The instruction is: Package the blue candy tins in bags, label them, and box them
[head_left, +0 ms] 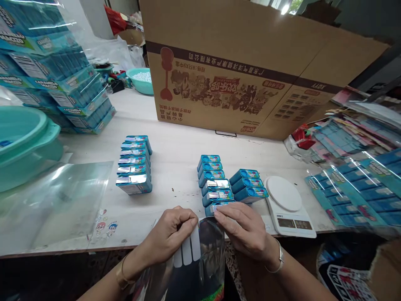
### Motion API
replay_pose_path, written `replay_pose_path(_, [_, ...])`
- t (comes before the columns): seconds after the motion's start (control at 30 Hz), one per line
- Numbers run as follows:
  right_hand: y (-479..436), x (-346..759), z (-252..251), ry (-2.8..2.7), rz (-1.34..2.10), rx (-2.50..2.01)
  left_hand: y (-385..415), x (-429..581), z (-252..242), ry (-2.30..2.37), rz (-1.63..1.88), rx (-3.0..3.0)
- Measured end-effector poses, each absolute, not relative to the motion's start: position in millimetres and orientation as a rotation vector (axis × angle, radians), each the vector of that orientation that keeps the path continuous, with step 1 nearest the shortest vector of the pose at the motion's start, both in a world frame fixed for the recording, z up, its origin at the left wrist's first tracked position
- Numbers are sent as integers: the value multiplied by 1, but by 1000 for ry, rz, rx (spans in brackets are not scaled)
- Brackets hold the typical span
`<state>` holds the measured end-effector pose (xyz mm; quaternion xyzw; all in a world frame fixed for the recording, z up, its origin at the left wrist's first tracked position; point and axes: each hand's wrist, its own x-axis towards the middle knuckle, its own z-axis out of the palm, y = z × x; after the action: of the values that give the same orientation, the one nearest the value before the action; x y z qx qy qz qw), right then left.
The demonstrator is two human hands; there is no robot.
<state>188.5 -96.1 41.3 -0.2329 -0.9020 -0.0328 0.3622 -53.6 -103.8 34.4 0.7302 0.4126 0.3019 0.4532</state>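
Note:
My left hand (175, 232) is closed, its thumb and fingers pinching the top edge of a glossy see-through sheet (211, 242) that hangs over the table's front edge. Long white rounded strips (187, 251) show on it below my thumb. My right hand (246, 225) has its fingers stretched forward, the fingertips touching the nearest blue box (213, 209) of the middle row; my thumb is hidden. More small blue boxes (216, 184) stand behind that one, some with shiny strips across their tops. To the right are three similar boxes (249, 184).
Another row of blue boxes (133, 167) stands left. A white scale (290, 205) sits right, near wrapped packs (354, 192). A large carton (219, 62) blocks the back. Stacked packs (62, 79), green basins (28, 146) and clear plastic (72, 200) lie left.

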Motion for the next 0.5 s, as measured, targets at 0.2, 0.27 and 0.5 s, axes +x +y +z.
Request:
replay_pose_path(0.2, [-95, 193, 41, -2344, -209, -506, -106, -54, 33, 991, 731, 1699])
replay_pose_path(0.27, [-96, 193, 41, -2347, -204, -495, -106, -54, 35, 973, 740, 1663])
replay_pose_path(0.5, [-101, 185, 42, -2223, 102, -701, -108, -55, 43, 964, 771, 1690])
